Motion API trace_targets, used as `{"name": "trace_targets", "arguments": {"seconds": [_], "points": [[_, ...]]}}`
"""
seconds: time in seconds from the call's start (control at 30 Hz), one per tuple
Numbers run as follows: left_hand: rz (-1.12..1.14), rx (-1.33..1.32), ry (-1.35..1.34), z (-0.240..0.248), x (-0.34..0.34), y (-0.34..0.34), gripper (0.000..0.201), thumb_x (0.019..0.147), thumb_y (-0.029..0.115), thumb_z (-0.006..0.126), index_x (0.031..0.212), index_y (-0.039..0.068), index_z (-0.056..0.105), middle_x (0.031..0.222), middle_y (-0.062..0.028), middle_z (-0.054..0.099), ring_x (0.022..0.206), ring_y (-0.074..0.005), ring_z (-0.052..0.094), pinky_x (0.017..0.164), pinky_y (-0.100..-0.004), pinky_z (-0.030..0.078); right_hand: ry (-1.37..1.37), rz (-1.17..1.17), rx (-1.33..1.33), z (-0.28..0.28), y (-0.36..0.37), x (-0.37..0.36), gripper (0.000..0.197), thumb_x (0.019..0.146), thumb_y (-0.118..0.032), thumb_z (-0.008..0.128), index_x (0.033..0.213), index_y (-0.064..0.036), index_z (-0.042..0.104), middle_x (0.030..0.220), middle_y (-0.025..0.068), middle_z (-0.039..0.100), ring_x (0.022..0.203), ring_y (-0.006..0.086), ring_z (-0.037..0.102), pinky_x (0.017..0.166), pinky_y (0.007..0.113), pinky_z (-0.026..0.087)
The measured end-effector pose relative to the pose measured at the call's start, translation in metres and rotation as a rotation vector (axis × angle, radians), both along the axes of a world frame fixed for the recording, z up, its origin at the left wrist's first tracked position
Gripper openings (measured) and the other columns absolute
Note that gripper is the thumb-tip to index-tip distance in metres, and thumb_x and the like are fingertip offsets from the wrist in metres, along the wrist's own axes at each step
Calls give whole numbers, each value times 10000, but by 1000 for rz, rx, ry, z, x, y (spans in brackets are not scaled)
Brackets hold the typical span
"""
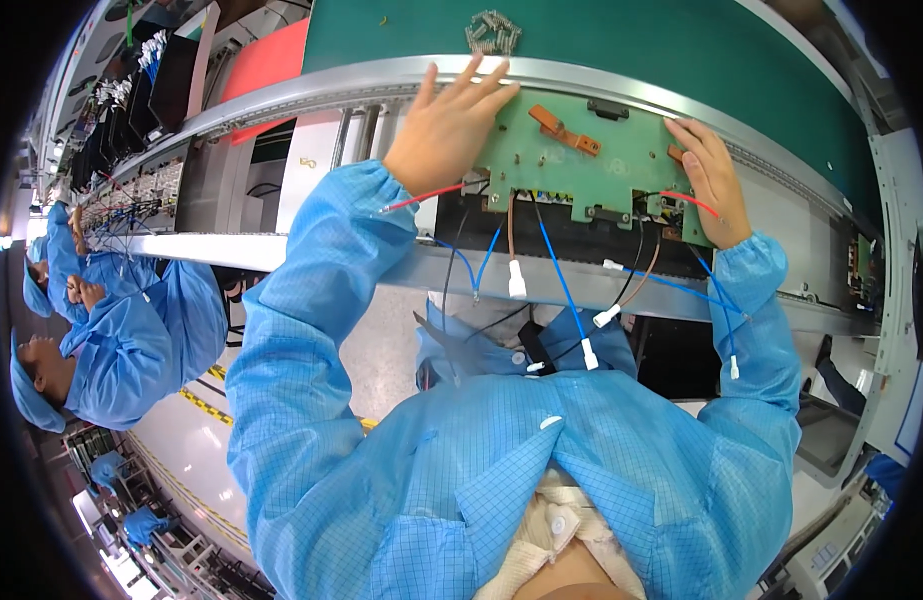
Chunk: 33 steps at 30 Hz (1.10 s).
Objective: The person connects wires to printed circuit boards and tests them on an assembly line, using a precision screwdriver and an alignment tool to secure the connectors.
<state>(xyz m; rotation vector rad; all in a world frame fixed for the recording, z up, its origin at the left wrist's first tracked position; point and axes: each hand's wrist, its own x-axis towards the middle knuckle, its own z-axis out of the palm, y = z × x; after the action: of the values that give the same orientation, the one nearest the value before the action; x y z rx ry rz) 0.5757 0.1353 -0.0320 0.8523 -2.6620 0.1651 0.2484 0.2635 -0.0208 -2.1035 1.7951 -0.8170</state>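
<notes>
A green fixture plate (556, 165) lies across the conveyor in front of me, with an orange-brown latch (564, 130) on top. My left hand (451, 125) rests flat at its left edge, fingers spread toward the rail. At the plate's right edge lies my right hand (711, 175), fingers stretched out and holding nothing. Red wires (431, 196) stick out beside each hand. Blue, brown and black wires hang over the near rail, several ending in white connectors (517, 280). What sits under the plate is mostly hidden.
A pile of small metal screws or standoffs (493, 33) lies on the green mat (621, 40) beyond the far rail (581, 72). A red sheet (266, 75) is at the far left. Co-workers in blue (141, 330) sit along the line to my left.
</notes>
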Motion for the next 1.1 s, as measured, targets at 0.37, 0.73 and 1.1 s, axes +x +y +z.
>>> {"name": "trace_targets", "arguments": {"seconds": [0.37,0.73,1.1], "points": [[-53,292,48,-11,-1,5,518,874,153,478,1366,53,353,1434,-141,327,1338,-313,282,1091,-501,186,41,-34,32,-3,6,8,380,952,-214,362,1264,-73,527,1337,125,464,1314,321,336,1108,448,164],[-92,211,93,-55,-32,1,534,915,241,434,1394,48,296,1481,-137,238,1372,-301,220,1098,-512,170,-18,-36,-96,-40,12,-28,350,928,-173,409,1214,-30,551,1344,146,462,1294,332,364,1109,450,175],[-130,613,267,1,21,-34,387,872,111,589,1249,64,521,1215,-110,584,1143,-259,528,955,-340,420,-252,-17,-191,-37,21,-44,367,873,-136,468,1210,-12,544,1319,140,492,1275,287,400,1075,362,258]]}}
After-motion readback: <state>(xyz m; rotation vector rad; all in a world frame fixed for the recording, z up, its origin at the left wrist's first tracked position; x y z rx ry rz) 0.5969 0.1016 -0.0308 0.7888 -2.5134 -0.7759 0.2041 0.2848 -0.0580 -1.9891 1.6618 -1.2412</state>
